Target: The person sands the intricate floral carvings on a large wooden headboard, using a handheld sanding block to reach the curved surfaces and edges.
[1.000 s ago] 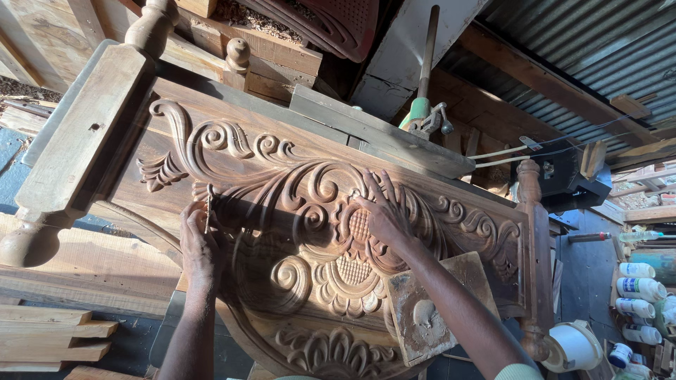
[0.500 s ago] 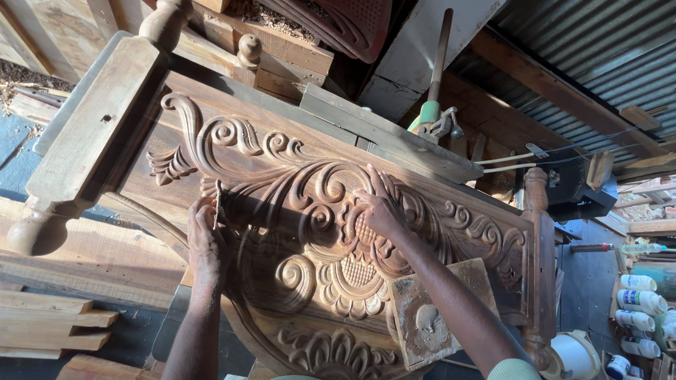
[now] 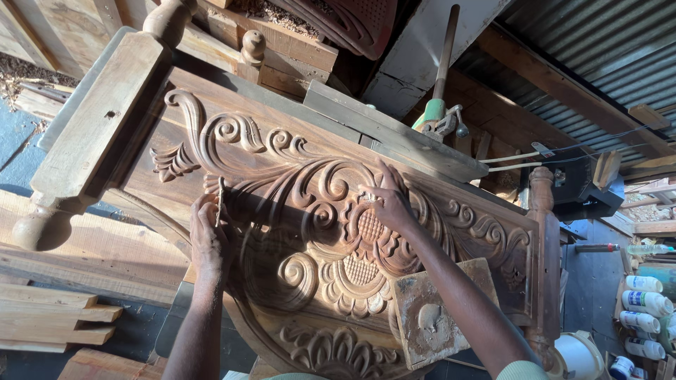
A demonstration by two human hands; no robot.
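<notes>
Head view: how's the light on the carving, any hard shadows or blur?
Head view: harsh side sunlight rakes the carved wooden panel, leaving bright patches and a dark band of shadow beside the left hand; right hand sharp, no evident motion blur; the white bottles at the right edge glare pale.

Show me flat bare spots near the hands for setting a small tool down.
Two flat patches: the plain post face left of the scrollwork, and the stacked planks below it. The carved panel is all relief; left hand and right hand rest on it. The square board is smeared. The bottles crowd the right edge.
</notes>
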